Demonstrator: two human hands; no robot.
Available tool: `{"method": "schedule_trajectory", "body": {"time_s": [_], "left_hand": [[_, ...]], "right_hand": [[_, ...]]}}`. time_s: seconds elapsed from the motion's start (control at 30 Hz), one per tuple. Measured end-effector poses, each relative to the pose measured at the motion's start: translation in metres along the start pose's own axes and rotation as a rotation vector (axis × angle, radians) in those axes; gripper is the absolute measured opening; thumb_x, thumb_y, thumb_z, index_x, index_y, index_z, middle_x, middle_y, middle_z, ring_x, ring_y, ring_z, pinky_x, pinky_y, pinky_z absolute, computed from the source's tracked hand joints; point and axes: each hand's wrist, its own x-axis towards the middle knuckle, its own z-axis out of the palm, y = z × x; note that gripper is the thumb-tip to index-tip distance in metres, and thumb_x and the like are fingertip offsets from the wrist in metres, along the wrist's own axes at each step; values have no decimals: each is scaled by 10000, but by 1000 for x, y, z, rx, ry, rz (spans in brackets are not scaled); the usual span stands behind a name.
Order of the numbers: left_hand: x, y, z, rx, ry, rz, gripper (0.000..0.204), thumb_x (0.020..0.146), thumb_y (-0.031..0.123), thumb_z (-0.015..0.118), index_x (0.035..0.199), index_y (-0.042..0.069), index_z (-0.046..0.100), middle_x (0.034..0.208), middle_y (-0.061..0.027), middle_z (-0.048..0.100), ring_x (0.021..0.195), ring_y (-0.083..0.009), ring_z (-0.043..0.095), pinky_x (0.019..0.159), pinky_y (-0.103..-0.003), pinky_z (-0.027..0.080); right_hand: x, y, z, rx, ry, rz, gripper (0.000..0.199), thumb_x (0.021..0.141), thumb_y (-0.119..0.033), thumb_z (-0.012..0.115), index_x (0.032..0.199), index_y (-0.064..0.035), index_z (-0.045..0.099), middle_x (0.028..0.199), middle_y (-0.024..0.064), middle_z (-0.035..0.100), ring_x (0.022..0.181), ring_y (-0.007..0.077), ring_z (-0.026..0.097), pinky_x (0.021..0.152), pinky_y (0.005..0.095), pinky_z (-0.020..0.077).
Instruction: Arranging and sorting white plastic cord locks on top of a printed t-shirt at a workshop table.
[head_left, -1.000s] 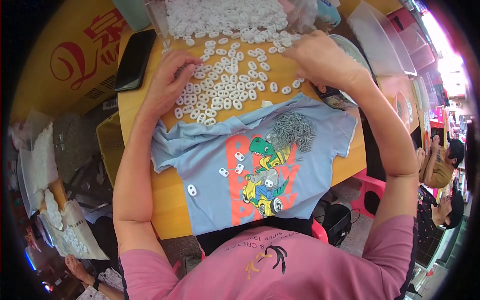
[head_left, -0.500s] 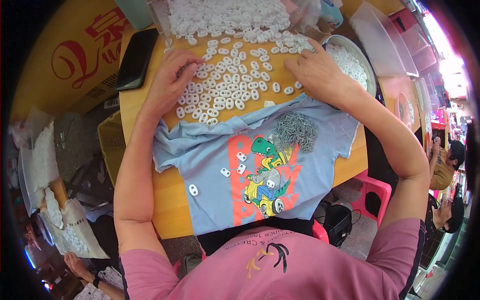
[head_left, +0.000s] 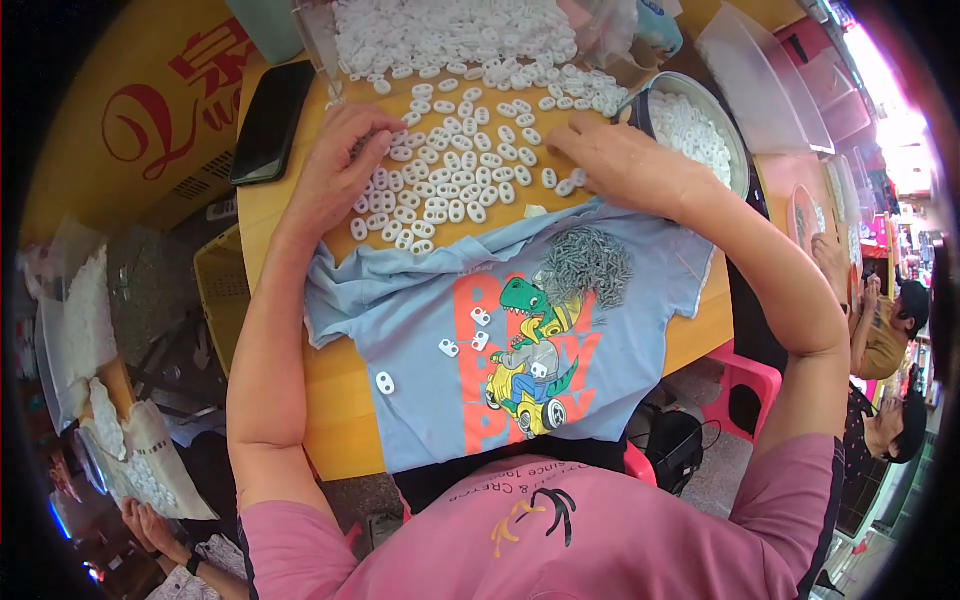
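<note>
Small white oval plastic pieces with two holes [head_left: 455,165] lie loose across the table in front of me. My left hand [head_left: 345,155] rests at their left side, its fingers curled round a few grey screws that show in the palm. My right hand [head_left: 620,160] is low over the table at the right side of the pieces, fingers bent and apart, the tips beside a few ovals; nothing shows in it. Nearer me is a spread light-blue T-shirt [head_left: 420,400] with a dinosaur print. On it lie a heap of grey screws [head_left: 590,265] and several white ovals [head_left: 386,383].
A big pile of white ovals [head_left: 450,35] fills the back. At the right stands a round bowl [head_left: 740,150] of white pieces, with a clear plastic bin [head_left: 765,75] behind it. A black phone [head_left: 272,120] lies at the left edge. Other people [head_left: 890,425] sit at the far right.
My right hand has moved left and slightly down, its fingers now nearer the loose ovals. My left hand has stayed in place. At the right a co-worker's hand has come into view.
</note>
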Motion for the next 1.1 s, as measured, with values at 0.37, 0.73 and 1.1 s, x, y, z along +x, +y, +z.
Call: {"method": "schedule_trajectory", "body": {"time_s": [0.37,0.73,1.1], "left_hand": [[0,2,-2,-3,14,22,137,938,58,592,1034,10,676,1015,-93,642,1038,-277,548,936,-366,428],[-1,0,-5,28,-70,-49,176,975,76,569,1098,-1,669,1143,-104,628,1157,-260,539,1004,-344,411],[0,3,0,-15,19,9,126,934,49,593,1024,14,674,1011,-100,646,1030,-287,557,927,-379,435]], "right_hand": [[3,-4,-17,77,-128,205,421,886,-41,619,1290,-18,503,1070,233,656,990,437,646,861,497,530],[14,-17,25,294,244,-95,417,900,23,505,1315,-2,534,1148,254,571,1053,456,604,915,482,510],[26,-23,36,155,369,202,451,855,41,521,1300,-21,562,1221,231,543,1109,420,592,901,490,510]]}}
